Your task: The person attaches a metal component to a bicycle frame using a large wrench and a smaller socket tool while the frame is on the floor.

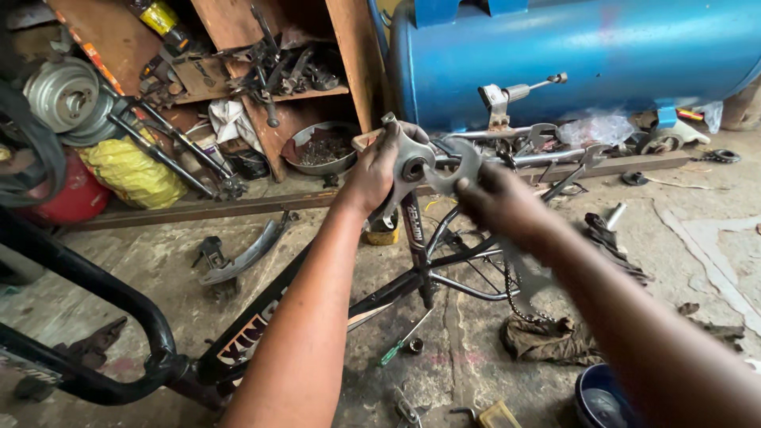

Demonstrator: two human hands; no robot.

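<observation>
This is a bicycle repair workshop, rough and crowded. Beyond the gripping hands stands a large blue steel air tank (571,55), with loose metal rods and brackets (547,147) heaped along its foot. Up and to the left of the grip, a worn wooden shelf unit (261,47) holds greasy tools and spare parts, with a round metal bowl of small hardware (321,149) under it. Directly below the grip lies a black bicycle frame (317,301) on a stained, cracked concrete floor (697,238) scattered with oily rags (547,337).
</observation>
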